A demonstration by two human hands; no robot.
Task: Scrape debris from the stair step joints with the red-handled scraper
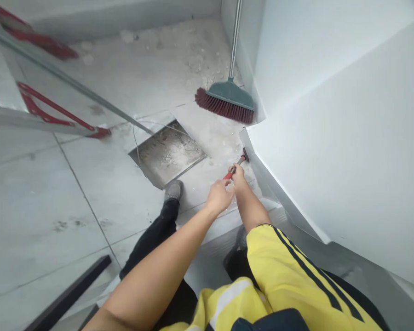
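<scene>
One red-handled tool (pixel 228 175), its dark head (pixel 245 155) at the skirting (pixel 262 177).
Your right hand (pixel 239 173) wraps its fingers round it; your left hand (pixel 220 196) is at its rear end (whether gripping, you cannot tell). One broom (pixel 230 94) and one dustpan (pixel 147 171) are ahead on the floor (pixel 106 202).

Floor (pixel 221 140) lies open between dustpan (pixel 151 175) and wall (pixel 331 119) (broom (pixel 230 93) partly barring the far end).

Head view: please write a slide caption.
Left hand and right hand at a red-handled tool, near wall, dustpan and broom.
</scene>
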